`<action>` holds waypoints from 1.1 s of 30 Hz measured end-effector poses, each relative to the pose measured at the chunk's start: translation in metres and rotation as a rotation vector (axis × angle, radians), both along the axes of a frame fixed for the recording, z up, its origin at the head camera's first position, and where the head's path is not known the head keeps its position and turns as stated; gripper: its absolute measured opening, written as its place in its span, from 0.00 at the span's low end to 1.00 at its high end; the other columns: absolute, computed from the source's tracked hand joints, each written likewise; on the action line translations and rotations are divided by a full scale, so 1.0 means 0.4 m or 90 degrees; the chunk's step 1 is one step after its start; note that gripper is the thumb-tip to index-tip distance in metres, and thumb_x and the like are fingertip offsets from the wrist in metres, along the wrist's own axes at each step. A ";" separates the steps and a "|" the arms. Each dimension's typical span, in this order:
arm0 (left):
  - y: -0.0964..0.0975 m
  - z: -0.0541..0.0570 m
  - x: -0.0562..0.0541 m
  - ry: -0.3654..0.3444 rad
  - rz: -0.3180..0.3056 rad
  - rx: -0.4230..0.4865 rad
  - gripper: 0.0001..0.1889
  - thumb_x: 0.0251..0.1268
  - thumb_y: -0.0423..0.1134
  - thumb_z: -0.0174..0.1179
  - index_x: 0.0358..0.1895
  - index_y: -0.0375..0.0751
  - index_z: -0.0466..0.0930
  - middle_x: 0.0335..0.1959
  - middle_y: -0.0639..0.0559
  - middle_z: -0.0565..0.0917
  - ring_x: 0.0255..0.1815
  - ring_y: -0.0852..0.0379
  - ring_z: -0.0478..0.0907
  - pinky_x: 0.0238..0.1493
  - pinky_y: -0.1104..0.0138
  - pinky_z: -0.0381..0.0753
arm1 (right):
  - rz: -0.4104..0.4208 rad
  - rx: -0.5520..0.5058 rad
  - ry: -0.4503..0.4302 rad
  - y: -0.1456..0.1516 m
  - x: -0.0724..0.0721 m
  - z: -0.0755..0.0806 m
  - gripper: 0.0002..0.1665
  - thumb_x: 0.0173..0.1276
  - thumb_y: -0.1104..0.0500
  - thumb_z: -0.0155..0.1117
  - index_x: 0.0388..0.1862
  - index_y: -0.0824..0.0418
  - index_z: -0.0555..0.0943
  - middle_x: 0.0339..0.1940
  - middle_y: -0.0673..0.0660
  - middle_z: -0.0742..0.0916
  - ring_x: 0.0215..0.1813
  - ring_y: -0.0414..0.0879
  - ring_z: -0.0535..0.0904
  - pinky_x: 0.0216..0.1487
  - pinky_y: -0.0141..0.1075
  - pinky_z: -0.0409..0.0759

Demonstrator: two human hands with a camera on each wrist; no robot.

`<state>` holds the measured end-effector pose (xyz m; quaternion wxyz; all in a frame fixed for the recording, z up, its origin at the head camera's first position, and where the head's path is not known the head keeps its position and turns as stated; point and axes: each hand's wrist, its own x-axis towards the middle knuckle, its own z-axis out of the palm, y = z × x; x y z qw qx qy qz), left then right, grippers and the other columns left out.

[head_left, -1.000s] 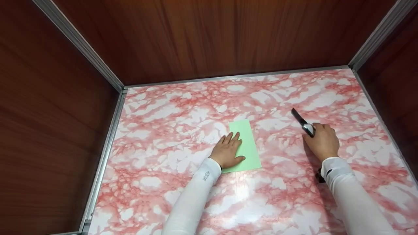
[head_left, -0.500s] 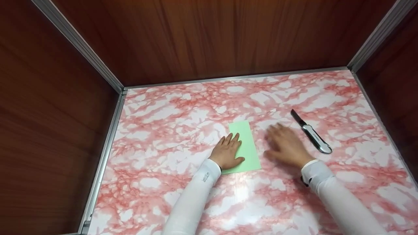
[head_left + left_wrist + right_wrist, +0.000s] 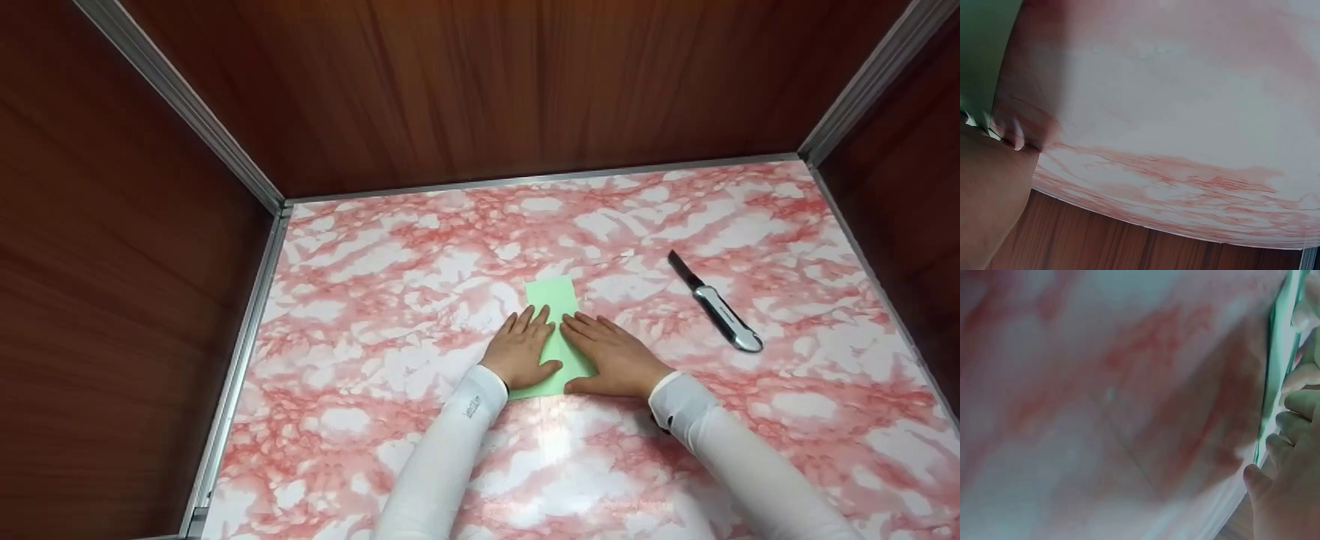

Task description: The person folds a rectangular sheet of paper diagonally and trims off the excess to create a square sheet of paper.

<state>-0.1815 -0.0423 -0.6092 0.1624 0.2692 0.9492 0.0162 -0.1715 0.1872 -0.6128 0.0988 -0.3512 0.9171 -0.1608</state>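
Note:
A strip of light green paper (image 3: 550, 292) lies flat near the middle of the table, its far end uncovered. My left hand (image 3: 520, 352) rests on its left side with the fingers spread. From the right, my right hand (image 3: 616, 358) lies over the paper's other side, fingers straight and pointing toward the left hand. A utility knife (image 3: 726, 319) with a silver and black handle and its dark blade out lies to the right of the right hand, untouched. In the left wrist view, only an edge of the green paper (image 3: 982, 50) shows beside the left hand.
The table (image 3: 390, 322) has a red and white marbled top. Dark wooden panels (image 3: 525, 90) in metal frames stand along its back, left and right sides.
My right hand has let go of the utility knife, leaving it on the table. It has moved left onto the green paper. The left hand has stayed in place.

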 end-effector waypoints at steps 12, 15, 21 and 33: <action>0.005 0.019 0.012 0.001 -0.002 -0.027 0.42 0.77 0.69 0.41 0.84 0.49 0.49 0.85 0.51 0.40 0.84 0.50 0.36 0.81 0.54 0.41 | 0.000 0.011 -0.011 -0.008 0.008 -0.011 0.52 0.71 0.29 0.59 0.84 0.52 0.57 0.85 0.58 0.57 0.84 0.55 0.46 0.80 0.55 0.43; 0.010 0.024 0.025 -0.002 -0.005 -0.040 0.42 0.79 0.66 0.41 0.85 0.46 0.46 0.85 0.49 0.41 0.84 0.51 0.37 0.81 0.55 0.40 | -0.007 0.017 -0.002 -0.012 0.011 -0.014 0.52 0.71 0.29 0.59 0.84 0.51 0.57 0.85 0.58 0.57 0.84 0.56 0.47 0.80 0.55 0.43; 0.024 0.034 0.062 0.008 -0.006 -0.051 0.40 0.82 0.61 0.42 0.84 0.42 0.45 0.85 0.45 0.45 0.84 0.50 0.40 0.81 0.56 0.41 | -0.026 0.020 0.017 -0.016 0.020 -0.015 0.52 0.70 0.29 0.60 0.84 0.52 0.58 0.84 0.57 0.59 0.84 0.55 0.48 0.80 0.54 0.43; 0.006 0.020 0.127 0.037 -0.016 -0.042 0.36 0.84 0.53 0.43 0.82 0.33 0.49 0.84 0.40 0.48 0.84 0.47 0.41 0.80 0.59 0.45 | -0.075 0.008 0.005 -0.040 0.032 -0.013 0.52 0.68 0.30 0.63 0.82 0.56 0.63 0.83 0.60 0.60 0.83 0.58 0.51 0.80 0.58 0.42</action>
